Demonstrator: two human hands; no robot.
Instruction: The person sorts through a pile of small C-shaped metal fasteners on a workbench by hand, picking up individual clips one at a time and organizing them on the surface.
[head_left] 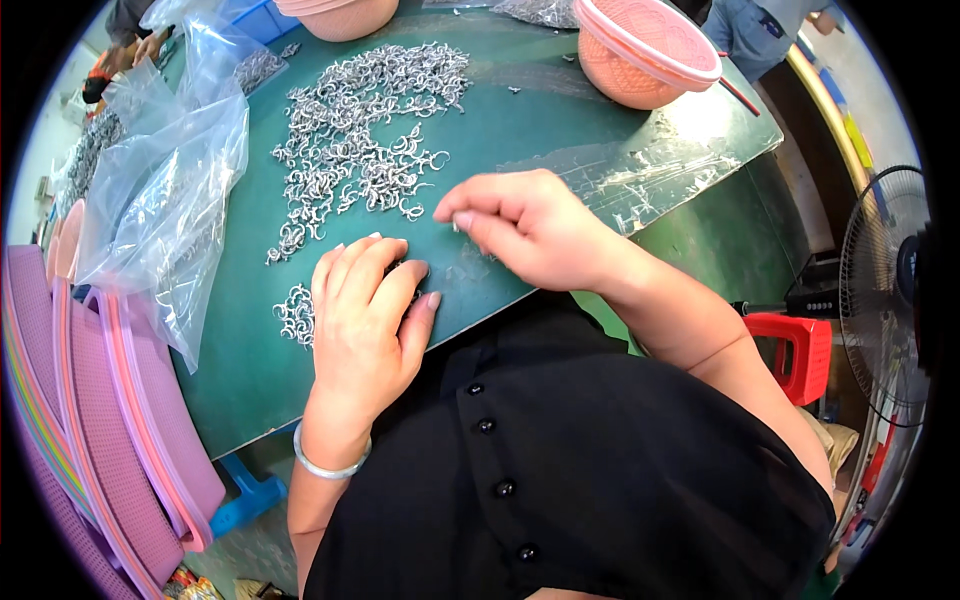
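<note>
Many small silver-grey curved metal pieces (375, 115) lie heaped over the green table top (480, 150), with looser ones toward its near side. A smaller cluster of the same pieces (296, 316) sits beside my left hand (365, 310). That hand rests low on the table, fingers curled and thumb bent in; dark grey bits show between the fingers, partly hidden. To the right of the heap, my right hand (545, 230) is raised a little above the table with thumb and forefinger pinched. A tiny pale tip shows at the pinch, too small to name.
Clear plastic bags (175, 190) spread over the table's left side. Purple baskets (150, 400) stand at the left edge. At the back are a pink basket (640, 60) and another pink container (340, 15). A fan (885, 290) and red stool (800, 355) stand right. Other people work beyond.
</note>
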